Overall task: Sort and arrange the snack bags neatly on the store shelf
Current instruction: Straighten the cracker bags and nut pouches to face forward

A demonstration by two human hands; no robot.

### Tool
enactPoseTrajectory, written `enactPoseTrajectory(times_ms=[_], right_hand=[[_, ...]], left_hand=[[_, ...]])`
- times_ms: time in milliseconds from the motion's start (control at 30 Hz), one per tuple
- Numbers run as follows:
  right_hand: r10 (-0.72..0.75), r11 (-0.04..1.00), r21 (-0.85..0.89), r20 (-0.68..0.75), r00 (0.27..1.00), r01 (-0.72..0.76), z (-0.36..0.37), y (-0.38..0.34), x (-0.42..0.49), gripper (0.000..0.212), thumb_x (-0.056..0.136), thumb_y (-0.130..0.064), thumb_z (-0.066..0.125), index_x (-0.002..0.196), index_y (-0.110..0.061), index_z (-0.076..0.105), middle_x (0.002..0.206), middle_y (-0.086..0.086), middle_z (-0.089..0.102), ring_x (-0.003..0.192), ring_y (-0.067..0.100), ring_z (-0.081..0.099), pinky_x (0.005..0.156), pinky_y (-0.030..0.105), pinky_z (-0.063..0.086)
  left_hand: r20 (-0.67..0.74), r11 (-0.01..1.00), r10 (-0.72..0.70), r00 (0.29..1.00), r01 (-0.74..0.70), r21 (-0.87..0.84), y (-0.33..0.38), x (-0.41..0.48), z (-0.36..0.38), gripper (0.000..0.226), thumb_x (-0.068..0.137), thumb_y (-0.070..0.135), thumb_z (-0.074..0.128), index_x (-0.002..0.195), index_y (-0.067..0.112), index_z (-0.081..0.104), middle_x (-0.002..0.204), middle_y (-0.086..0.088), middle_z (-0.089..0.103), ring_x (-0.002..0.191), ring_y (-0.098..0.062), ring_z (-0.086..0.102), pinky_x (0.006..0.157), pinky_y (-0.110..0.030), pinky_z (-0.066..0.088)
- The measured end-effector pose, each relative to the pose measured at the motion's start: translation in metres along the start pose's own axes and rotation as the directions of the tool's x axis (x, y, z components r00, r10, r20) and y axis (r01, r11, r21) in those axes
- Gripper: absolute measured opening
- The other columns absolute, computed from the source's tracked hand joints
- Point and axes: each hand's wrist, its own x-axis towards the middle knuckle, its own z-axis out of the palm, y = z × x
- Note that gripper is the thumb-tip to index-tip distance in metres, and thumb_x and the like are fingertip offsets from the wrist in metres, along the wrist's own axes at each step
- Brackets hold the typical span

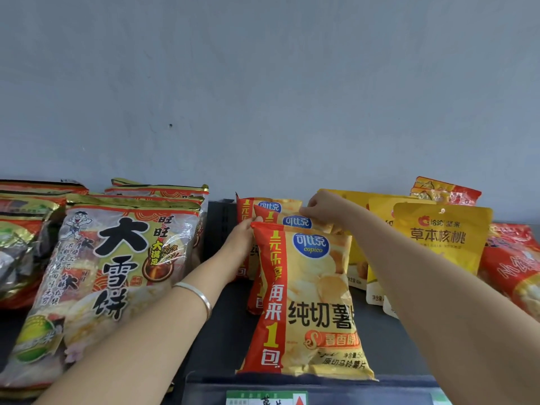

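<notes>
Three yellow-and-red potato chip bags stand one behind another at the shelf's middle. The front chip bag (309, 302) faces me upright. My left hand (238, 247) reaches in along the left side of the row, its fingers behind the front bag's top left corner, touching the middle chip bag (295, 220). My right hand (324, 210) pinches the top right edge of that middle bag. The rear chip bag (270, 204) stands behind them. A silver bangle (197, 296) is on my left wrist.
Large rice cracker bags (117, 276) lean in a stack at the left. Yellow walnut pouches (441, 238) stand at the right, red bags (514, 258) beyond them. The dark shelf (228, 331) has a price label (266, 398) on its front edge. A grey wall rises behind.
</notes>
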Motion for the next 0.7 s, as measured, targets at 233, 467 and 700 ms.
enactPoseTrajectory(times_ms=[233,467,700], right_hand=[[-0.106,0.994,-0.004,-0.07,0.992,0.106,0.012,-0.032,0.001,0.027,0.096,-0.019,0.053,0.114,-0.003,0.064,0.114,0.012,0.066,0.102,0.025,0.062,0.07,0.027,0.05],[-0.104,0.995,-0.011,-0.047,0.993,0.103,0.013,-0.032,0.002,0.038,0.096,-0.029,0.055,0.127,-0.007,0.056,0.126,0.01,0.061,0.112,0.024,0.058,0.082,0.03,0.049],[-0.108,0.992,0.031,-0.251,0.962,0.119,0.002,-0.003,-0.028,0.046,0.095,-0.031,0.055,0.137,-0.015,0.046,0.139,0.011,0.048,0.118,0.026,0.053,0.084,0.032,0.046]], left_hand=[[-0.052,0.998,0.064,0.997,-0.063,0.011,-0.001,-0.007,-0.015,0.044,0.097,0.047,0.041,0.133,0.022,0.044,0.11,0.004,0.064,0.092,-0.01,0.061,0.067,-0.026,0.044],[-0.1,0.996,0.065,0.993,-0.058,0.065,0.001,-0.014,-0.018,0.051,0.098,0.044,0.036,0.144,0.021,0.032,0.135,-0.004,0.052,0.117,-0.021,0.052,0.088,-0.034,0.038],[-0.317,0.983,0.128,0.94,-0.077,0.168,0.005,-0.025,-0.008,0.058,0.098,0.043,0.04,0.148,0.027,0.017,0.148,-0.008,0.034,0.133,-0.028,0.037,0.108,-0.05,0.033]])
